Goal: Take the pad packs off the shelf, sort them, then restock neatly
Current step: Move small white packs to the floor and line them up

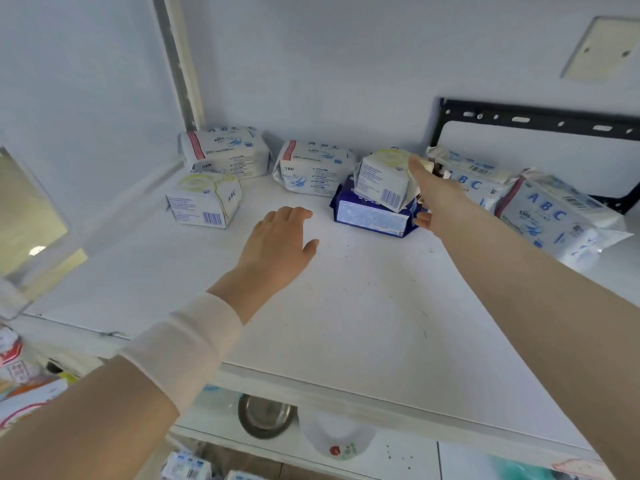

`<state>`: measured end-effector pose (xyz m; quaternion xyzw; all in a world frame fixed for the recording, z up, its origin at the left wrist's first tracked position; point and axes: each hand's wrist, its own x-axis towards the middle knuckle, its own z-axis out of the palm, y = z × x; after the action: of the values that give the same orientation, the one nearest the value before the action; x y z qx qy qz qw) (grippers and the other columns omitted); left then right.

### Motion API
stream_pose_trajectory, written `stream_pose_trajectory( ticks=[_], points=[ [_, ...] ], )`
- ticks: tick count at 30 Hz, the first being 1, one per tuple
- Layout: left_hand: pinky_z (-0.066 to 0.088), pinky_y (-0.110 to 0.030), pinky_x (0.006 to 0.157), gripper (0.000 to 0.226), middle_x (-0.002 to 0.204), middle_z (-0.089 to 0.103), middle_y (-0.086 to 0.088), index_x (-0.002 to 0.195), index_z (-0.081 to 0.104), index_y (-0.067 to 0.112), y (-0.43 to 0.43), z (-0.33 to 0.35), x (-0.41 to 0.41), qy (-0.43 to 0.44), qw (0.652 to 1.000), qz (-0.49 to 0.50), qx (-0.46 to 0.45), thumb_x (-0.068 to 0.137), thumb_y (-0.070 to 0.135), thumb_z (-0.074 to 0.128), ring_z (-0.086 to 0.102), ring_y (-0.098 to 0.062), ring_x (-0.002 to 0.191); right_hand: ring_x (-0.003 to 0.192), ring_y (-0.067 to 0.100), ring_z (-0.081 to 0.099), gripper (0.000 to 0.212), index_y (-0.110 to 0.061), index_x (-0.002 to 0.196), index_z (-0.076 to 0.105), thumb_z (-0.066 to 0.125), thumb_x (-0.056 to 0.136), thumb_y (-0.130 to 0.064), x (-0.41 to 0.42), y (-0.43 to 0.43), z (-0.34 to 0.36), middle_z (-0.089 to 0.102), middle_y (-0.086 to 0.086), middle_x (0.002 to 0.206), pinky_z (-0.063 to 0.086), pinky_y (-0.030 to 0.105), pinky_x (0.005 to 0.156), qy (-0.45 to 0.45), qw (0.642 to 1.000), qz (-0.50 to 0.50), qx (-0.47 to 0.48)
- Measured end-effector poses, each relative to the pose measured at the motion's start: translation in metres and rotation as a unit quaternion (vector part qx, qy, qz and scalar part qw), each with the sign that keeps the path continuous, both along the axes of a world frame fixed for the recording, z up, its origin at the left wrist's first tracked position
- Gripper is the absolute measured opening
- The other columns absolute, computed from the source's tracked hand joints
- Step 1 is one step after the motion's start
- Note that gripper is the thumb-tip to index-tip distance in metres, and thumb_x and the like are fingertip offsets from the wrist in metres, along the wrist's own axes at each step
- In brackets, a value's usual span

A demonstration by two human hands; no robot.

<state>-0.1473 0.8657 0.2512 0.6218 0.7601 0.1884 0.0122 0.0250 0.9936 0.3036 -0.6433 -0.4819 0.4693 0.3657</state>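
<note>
**Where the small pack rides on the blue one, the stack may slip**

Because the shelf (pixel 346 306) is a hard, smooth white board with only faint scuffs, I judge that any pack I nudge instead of lifting will skate across it. The big ABC pack (pixel 554 216) lies tilted at the far right, just beside my right forearm. A careless sweep of that arm could drag it forward. Next come the two pink-striped packs (pixel 225 150) against the back wall, which are well clear of me and at little risk.

The real danger is the dark blue pack (pixel 370 216) with the small white pack (pixel 381 178) sitting askew on top of it. My right hand (pixel 436 195) is spread wide at their right side. One of its fingers (pixel 412 162) touches the small pack's upper corner and the thumb is low by the blue one. Nothing is gripped yet. If I close on the top pack alone, its slick wrap could slide it off; if I squeeze too hard, the soft filling will buckle.

My left hand (pixel 277 244) hovers over bare shelf, its fingers relaxed and holding nothing.

All the packs are pillowy blocks in glossy, crinkled film with pleated ends. The blue pack is flatter, while the small one is boxier and has a pale yellow ring printed on it, like its twin small pack (pixel 204 199) at the left.
</note>
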Motion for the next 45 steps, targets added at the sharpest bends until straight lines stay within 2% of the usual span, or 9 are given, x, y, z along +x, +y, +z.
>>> stream_pose_trajectory(
  ticks=[4,9,13,16,22,25,30,41,45],
  points=[
    [0.029,-0.031,0.103,0.049,0.137,0.043,-0.002,0.138,0.035,0.019,0.012,-0.003,-0.017,0.002,1.000,-0.013,0.007,0.093,0.033,0.048,0.038,-0.021,0.126,0.095,0.025,0.052,0.067,-0.010,0.121,0.047,0.055,0.080,-0.062,-0.012,0.018,-0.010,0.048,0.006,0.101,0.049,0.040,0.093,-0.013,1.000,-0.015,-0.007],
    [0.030,-0.030,0.102,0.049,0.137,0.043,-0.002,0.138,0.035,0.018,0.024,-0.006,-0.031,0.000,1.000,-0.023,0.015,0.093,0.033,0.048,0.039,-0.021,0.126,0.092,0.023,0.063,0.057,-0.017,0.093,0.048,0.054,0.074,-0.070,-0.023,0.029,-0.014,0.064,0.004,0.102,0.052,0.041,0.088,0.013,0.999,-0.042,-0.012],
    [0.030,-0.029,0.101,0.049,0.137,0.043,-0.001,0.138,0.034,0.019,0.028,-0.009,-0.036,-0.013,0.999,-0.032,0.019,0.093,0.034,0.048,0.039,-0.020,0.126,0.092,0.020,0.064,0.066,-0.020,0.114,0.051,0.054,0.073,-0.071,-0.034,0.034,-0.015,0.065,0.002,0.108,0.054,0.040,0.084,0.041,0.998,-0.048,-0.027],
    [0.030,-0.029,0.101,0.049,0.137,0.043,0.000,0.138,0.035,0.019,0.032,-0.011,-0.038,-0.014,0.999,-0.042,0.029,0.093,0.034,0.048,0.039,-0.020,0.125,0.093,0.018,0.063,0.067,-0.018,0.113,0.051,0.057,0.072,-0.071,-0.038,0.037,-0.015,0.064,0.002,0.106,0.053,0.035,0.081,0.043,0.996,-0.050,-0.053],
    [0.031,-0.030,0.102,0.049,0.137,0.044,-0.001,0.138,0.035,0.019,0.036,-0.016,-0.044,-0.016,0.998,-0.052,0.028,0.093,0.034,0.048,0.040,-0.020,0.126,0.067,0.013,0.052,0.036,-0.020,0.080,0.046,0.061,0.082,-0.052,-0.033,0.040,-0.016,0.056,-0.001,0.076,0.045,0.029,0.069,0.064,0.994,-0.049,-0.069],
    [0.031,-0.030,0.102,0.049,0.137,0.043,-0.001,0.138,0.035,0.019,0.037,-0.017,-0.044,-0.016,0.998,-0.056,0.026,0.093,0.034,0.048,0.040,-0.020,0.126,0.073,0.014,0.054,0.037,-0.020,0.094,0.050,0.064,0.080,-0.051,-0.031,0.039,-0.018,0.059,0.001,0.086,0.046,0.030,0.069,0.067,0.994,-0.048,-0.066],
    [0.031,-0.030,0.101,0.049,0.137,0.044,-0.001,0.138,0.035,0.019,0.038,-0.008,-0.050,-0.007,0.998,-0.052,0.038,0.093,0.034,0.048,0.040,-0.020,0.125,0.102,0.022,0.059,0.076,-0.016,0.123,0.049,0.069,0.066,-0.062,-0.029,0.031,-0.019,0.059,0.005,0.117,0.048,0.030,0.057,0.047,0.995,-0.085,-0.018],
    [0.032,-0.038,0.103,0.046,0.134,0.046,-0.010,0.134,0.040,0.015,0.031,0.012,-0.118,-0.045,0.996,0.037,0.065,0.092,0.031,0.051,0.041,-0.028,0.125,0.099,0.019,0.057,0.064,-0.013,0.118,0.052,0.072,0.071,-0.052,-0.107,-0.009,-0.014,0.059,0.003,0.114,0.048,0.029,0.066,0.109,0.994,-0.005,-0.022],
    [0.034,-0.042,0.100,0.045,0.133,0.048,-0.014,0.133,0.043,0.013,0.035,0.003,-0.161,-0.094,0.985,0.119,0.076,0.093,0.034,0.048,0.043,-0.032,0.122,0.105,0.021,0.057,0.068,-0.013,0.123,0.052,0.072,0.071,-0.051,-0.141,-0.021,-0.026,0.059,0.003,0.120,0.045,0.028,0.060,0.116,0.993,0.017,-0.033]
  ],
)
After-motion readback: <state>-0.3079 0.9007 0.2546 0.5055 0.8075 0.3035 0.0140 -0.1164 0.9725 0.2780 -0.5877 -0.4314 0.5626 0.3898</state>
